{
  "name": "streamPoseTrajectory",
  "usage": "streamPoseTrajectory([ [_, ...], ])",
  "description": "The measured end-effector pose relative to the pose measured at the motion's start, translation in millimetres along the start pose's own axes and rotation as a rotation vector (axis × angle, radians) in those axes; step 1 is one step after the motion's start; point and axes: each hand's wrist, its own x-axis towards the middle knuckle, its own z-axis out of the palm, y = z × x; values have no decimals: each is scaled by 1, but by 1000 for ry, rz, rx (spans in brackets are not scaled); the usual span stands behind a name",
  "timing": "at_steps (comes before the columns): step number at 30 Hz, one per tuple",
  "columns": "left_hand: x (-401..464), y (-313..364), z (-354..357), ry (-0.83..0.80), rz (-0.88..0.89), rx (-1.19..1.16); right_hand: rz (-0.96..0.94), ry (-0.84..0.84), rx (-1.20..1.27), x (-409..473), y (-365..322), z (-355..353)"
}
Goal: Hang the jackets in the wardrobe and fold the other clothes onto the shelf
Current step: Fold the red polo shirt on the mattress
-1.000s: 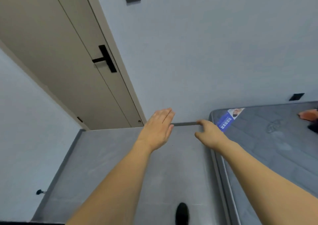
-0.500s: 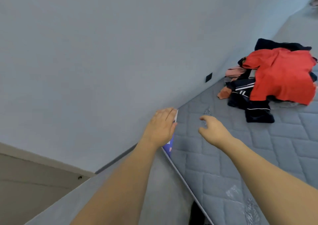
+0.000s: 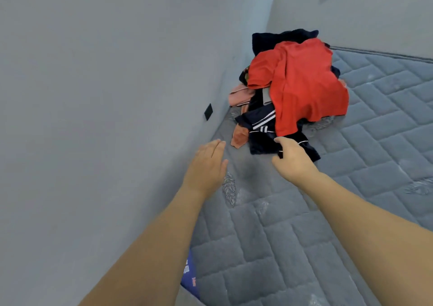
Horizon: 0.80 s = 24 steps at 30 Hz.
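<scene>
Clothes pile: soft, crumpled heap lying on the mattress, close against the wall.
Red garment: matte knit, draped over the top of the pile, hiding most of what lies beneath.
Navy garment: dark fabric with thin white stripes, at the near edge of the pile.
Pink and orange pieces: small folds poking out on the wall side; kind of garment cannot be told.
Left hand: fingers straight and together, holding nothing, over the mattress beside the wall.
Right hand: fingers loosely bent at the navy garment's near edge; whether they grasp the cloth cannot be told.
Mattress: grey, quilted in a brick-like pattern, bare of sheets; cut off at the right and bottom edges.
Blue label: at the mattress corner, partly hidden by the left forearm; print unreadable.
Wall: smooth pale grey, with a small black plate low down.
</scene>
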Motion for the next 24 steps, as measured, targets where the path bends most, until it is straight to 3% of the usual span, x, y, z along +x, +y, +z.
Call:
streamPoseTrajectory([
  [6,162,-4,125,-161,-28,-347,64,177,-101,129,89,19],
  [10,238,19,196,-305,-278,-721,86,220,-173,187,154,32],
  [16,303,62,262,-244,-426,-1057,92,279,-214,232,222,49],
  [20,325,71,274,-129,-593,-1039,52,361,-251,252,238,45],
  [24,334,64,269,-116,-550,-1205,0,426,-282,271,241,45],
])
